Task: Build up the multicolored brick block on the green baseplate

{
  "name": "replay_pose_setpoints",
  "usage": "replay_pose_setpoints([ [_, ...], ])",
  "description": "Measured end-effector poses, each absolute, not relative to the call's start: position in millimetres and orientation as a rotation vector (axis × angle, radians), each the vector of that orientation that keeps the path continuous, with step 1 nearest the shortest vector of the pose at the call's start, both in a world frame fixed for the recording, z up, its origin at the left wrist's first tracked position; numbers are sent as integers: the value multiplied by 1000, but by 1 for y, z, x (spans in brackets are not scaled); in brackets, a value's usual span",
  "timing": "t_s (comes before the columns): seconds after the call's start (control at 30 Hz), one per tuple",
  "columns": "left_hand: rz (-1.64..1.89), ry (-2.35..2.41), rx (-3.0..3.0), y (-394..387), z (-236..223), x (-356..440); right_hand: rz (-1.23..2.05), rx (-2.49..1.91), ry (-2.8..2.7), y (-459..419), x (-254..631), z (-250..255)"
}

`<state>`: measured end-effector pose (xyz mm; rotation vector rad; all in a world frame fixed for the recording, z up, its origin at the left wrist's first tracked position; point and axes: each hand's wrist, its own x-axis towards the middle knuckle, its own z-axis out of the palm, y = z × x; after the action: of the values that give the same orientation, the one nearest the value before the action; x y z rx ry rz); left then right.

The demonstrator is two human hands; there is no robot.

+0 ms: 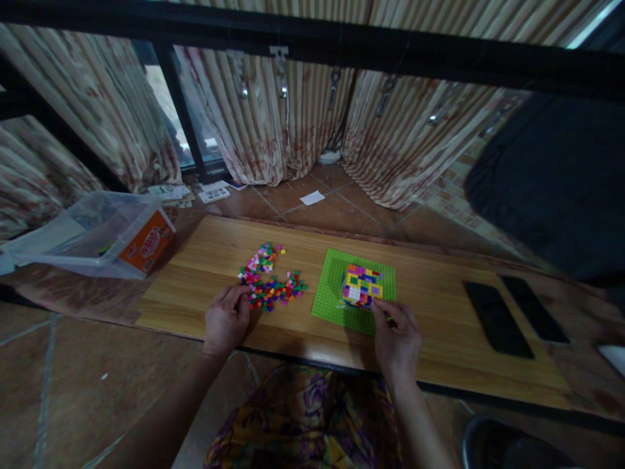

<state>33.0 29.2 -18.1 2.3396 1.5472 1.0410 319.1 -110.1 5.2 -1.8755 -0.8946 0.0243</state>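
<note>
A loose pile of small coloured toy bricks (276, 292) lies left of the middle on the wooden board. My left hand (227, 318) is at the pile's left edge, thumb and fingers drawn together; what they hold, if anything, is too small to make out. To the right lies a green studded baseplate (326, 296). On it sits a squarish block built of multicoloured bricks (362, 285), with yellow, purple, orange and white on its top. My right hand (398, 335) pinches at the near right corner of this block, and its fingertips hide whatever is between them.
Two dark flat phone-like slabs (498, 319) lie at the right. A clear plastic bin (105, 251) with an orange label stands at the left. Papers (215, 194) and a white sheet (312, 197) lie behind the wooden board (439, 312), before striped curtains (273, 124).
</note>
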Motion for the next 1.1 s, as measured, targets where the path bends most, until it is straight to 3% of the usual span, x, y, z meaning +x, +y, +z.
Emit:
replay_pose_setpoints([
  [0.33,1028,1555,2331,29,-18,34,166,-1732,-850,-108,333,1],
  [0.9,1034,1545,2303,29,-19,34,133,-1831,-1018,-109,336,7],
  [1.1,1024,1544,2266,28,-19,34,26,-1773,-771,-123,329,12],
])
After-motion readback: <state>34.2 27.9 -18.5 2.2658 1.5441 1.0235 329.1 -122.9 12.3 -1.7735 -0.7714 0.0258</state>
